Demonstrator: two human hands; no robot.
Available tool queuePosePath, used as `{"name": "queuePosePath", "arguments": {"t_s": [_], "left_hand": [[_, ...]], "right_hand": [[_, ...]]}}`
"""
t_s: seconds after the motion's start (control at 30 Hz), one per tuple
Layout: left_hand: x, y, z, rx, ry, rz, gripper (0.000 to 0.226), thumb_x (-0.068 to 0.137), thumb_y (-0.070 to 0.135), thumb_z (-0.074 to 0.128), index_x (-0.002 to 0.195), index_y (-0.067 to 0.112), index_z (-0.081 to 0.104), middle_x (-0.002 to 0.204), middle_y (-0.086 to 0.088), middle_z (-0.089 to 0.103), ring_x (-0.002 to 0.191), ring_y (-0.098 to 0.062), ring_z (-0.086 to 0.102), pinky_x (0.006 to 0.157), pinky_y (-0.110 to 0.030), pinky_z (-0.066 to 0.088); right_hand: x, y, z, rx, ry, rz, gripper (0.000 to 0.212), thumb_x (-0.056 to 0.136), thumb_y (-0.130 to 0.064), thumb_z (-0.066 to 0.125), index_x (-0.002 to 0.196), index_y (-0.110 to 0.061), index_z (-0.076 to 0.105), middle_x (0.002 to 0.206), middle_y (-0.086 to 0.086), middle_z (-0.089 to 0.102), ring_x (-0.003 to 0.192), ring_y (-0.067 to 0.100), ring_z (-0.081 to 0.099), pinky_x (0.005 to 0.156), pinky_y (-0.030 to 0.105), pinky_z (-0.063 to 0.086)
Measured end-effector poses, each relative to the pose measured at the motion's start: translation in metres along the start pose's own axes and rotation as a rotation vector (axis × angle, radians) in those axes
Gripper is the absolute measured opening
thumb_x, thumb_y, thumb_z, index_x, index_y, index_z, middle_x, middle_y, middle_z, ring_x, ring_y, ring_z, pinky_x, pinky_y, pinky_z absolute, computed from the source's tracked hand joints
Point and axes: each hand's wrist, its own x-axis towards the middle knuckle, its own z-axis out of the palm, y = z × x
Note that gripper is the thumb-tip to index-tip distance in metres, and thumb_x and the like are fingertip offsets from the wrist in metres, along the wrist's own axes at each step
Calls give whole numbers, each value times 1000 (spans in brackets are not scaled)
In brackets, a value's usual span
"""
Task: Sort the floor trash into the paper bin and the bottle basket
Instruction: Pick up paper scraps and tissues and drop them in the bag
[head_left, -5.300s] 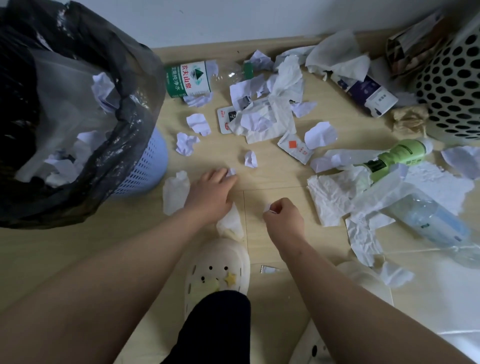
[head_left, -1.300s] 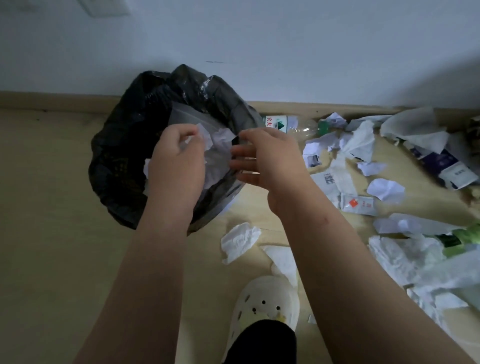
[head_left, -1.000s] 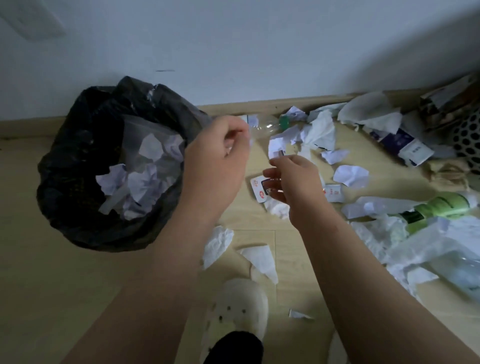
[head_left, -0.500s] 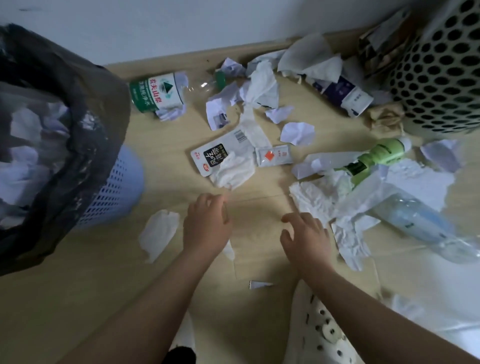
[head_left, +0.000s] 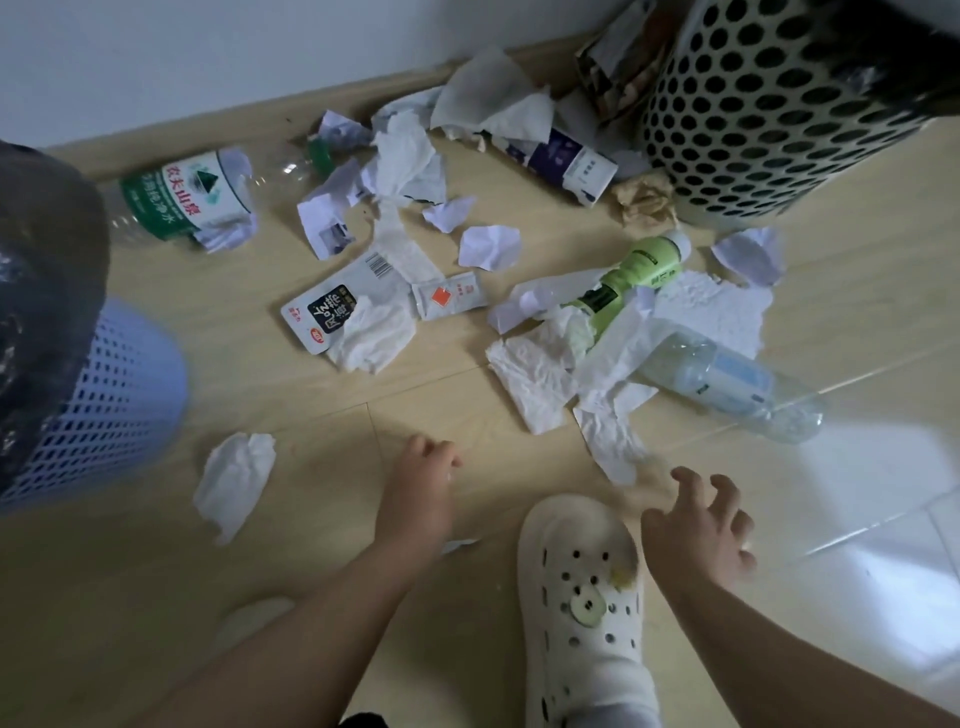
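Note:
My left hand (head_left: 421, 493) hovers low over the wooden floor with its fingers loosely curled and nothing visibly in it. A small paper scrap (head_left: 460, 544) lies just under its wrist. My right hand (head_left: 696, 525) is spread open right of a white clog (head_left: 582, 587), close to a torn tissue strip (head_left: 608, 441). The paper bin (head_left: 104, 395), blue mesh with a black bag, stands at the left edge. The perforated bottle basket (head_left: 769, 114) stands at the top right. A crumpled tissue (head_left: 234, 483) lies left of my left hand.
Three bottles lie on the floor: a clear one with a green label (head_left: 182, 200), a green one (head_left: 639, 273) and a clear one (head_left: 727, 384). Wrappers (head_left: 332, 312), a sachet (head_left: 449, 296), a purple carton (head_left: 561, 163) and several paper balls are scattered between them.
Both hands left the paper bin empty and came down to the floor. In the last half second the right hand moved right past the clog and spread its fingers.

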Motion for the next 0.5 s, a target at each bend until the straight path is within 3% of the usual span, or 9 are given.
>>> {"name": "queuePosePath", "arguments": {"t_s": [0.1,0.2,0.37,0.43,0.5], "left_hand": [[0,3,3,-1,-45,32,38,83,-7,44,111,14,58,115,-4,47,102,-19,50,68,-21,28],[-1,2,0,4,-46,17,39,81,-7,44,110,15,59,114,-2,48,102,-18,50,63,-20,24],[3,0,-8,14,-63,8,37,82,-4,44,110,14,60,116,-4,49,102,-19,52,66,-21,29],[9,-1,-13,16,-67,26,37,83,-4,44,111,14,60,117,-3,49,100,-20,53,67,-23,32],[18,0,-19,19,-67,48,37,83,-4,44,110,14,60,116,-2,49,99,-20,54,67,-24,32]], "right_hand": [[5,12,5,160,-35,195,55,83,-5,51,133,-23,38,151,6,14,130,34,26,101,44,31],[10,13,10,276,-37,260,48,80,5,47,126,-11,45,142,18,26,121,41,35,99,37,31],[14,-18,8,428,-19,163,25,89,-2,46,112,-7,54,130,21,39,114,41,42,89,35,34],[17,-36,6,530,-6,68,29,91,0,42,118,-6,53,131,20,39,112,37,44,79,28,30],[19,-54,4,623,-10,-77,42,88,8,38,125,-8,49,132,17,38,109,33,47,80,23,30]]}}
